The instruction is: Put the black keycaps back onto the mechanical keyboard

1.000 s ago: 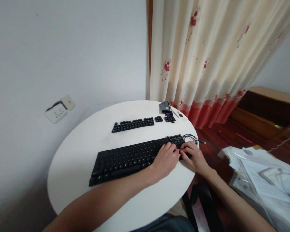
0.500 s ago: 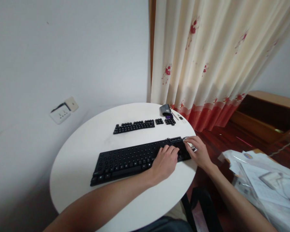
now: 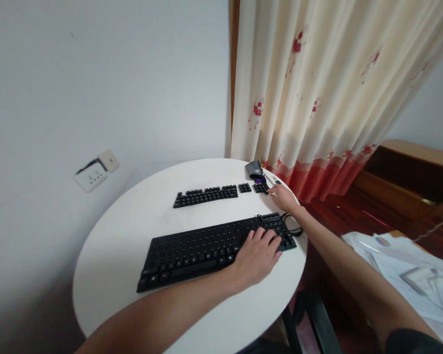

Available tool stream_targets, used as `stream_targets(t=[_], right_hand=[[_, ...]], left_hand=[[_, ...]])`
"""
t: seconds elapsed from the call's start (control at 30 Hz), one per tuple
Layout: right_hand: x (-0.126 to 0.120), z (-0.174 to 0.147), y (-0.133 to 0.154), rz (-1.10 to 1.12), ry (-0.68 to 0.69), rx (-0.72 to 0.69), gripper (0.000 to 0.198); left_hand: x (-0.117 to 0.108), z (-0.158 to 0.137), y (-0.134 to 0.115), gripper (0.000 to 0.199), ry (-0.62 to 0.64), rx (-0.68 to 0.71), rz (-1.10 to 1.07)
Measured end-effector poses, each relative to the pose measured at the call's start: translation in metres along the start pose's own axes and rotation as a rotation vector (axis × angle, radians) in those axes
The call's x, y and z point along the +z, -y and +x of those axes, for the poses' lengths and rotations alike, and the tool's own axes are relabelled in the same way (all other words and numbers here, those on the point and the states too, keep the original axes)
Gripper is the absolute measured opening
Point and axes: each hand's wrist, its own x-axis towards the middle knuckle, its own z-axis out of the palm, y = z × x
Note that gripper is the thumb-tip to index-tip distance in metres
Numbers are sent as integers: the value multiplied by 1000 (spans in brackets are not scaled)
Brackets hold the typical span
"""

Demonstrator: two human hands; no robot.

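Black plastic keyboard (image 3: 192,253) lying lengthwise on the white table (image 3: 133,214); the left hand (image 3: 257,258) rests palm-down over the keyboard's right part, fingers slightly spread, probably to steady it; the right hand (image 3: 283,197) reaches beyond the keyboard's right end, fingertips at the right keycap group (image 3: 260,188); whether it pinches a cap cannot be told at this size. Loose keycaps lie beyond the keyboard in a long keycap block (image 3: 205,196), a small middle group (image 3: 244,188) and that right group, seemingly sorted to mirror the keyboard's layout; a cable (image 3: 289,227) is looped off the keyboard's right end, presumably out of the way; a grey pouch-like object (image 3: 254,169) sits farther beyond. Count: keyboard, one; hands, two; keycap groupings, three; cable, one; grey object, one.
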Motion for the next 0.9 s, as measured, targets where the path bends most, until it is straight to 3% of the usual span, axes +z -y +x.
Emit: stream_targets(t=[0.33, 0.6, 0.77, 0.9], right_hand=[[12, 4, -5, 55, 9, -50, 21], [1, 0, -2, 155, 2, -45, 12], [-20, -34, 12, 466, -157, 18, 13], [-39, -82, 28, 623, -135, -1, 15]], left_hand=[[-2, 0, 2, 33, 8, 13, -21], [-2, -1, 2, 32, -8, 6, -22], [-1, -1, 2, 31, -17, 11, -21], [0, -1, 1, 31, -12, 8, -5]])
